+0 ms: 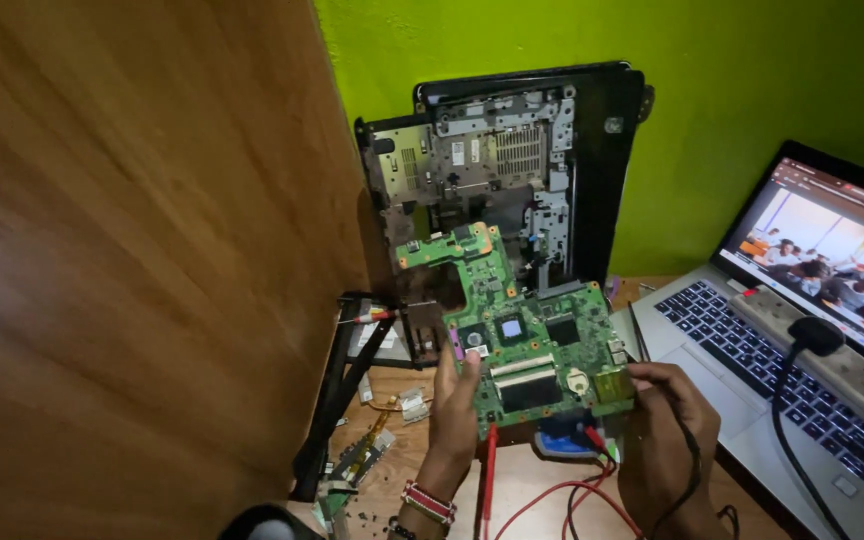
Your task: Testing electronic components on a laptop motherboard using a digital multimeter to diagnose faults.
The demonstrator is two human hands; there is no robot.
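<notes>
Panelling of brown wood (132, 250) filled the left side, beside a green wall (752, 90). A stripped laptop chassis (512, 160) leaned against that wall, and an open laptop (752, 370) sat at the right with a power strip (822, 360) lying across its keyboard. Above the wooden desk (532, 490), a green motherboard (512, 330) was held tilted. The left hand (455, 395) pinched its left edge, fingers pressed together. The right hand (664, 425) gripped the lower right corner, fingers curled, black cable across it. Red probe leads (552, 495) trailed below.
</notes>
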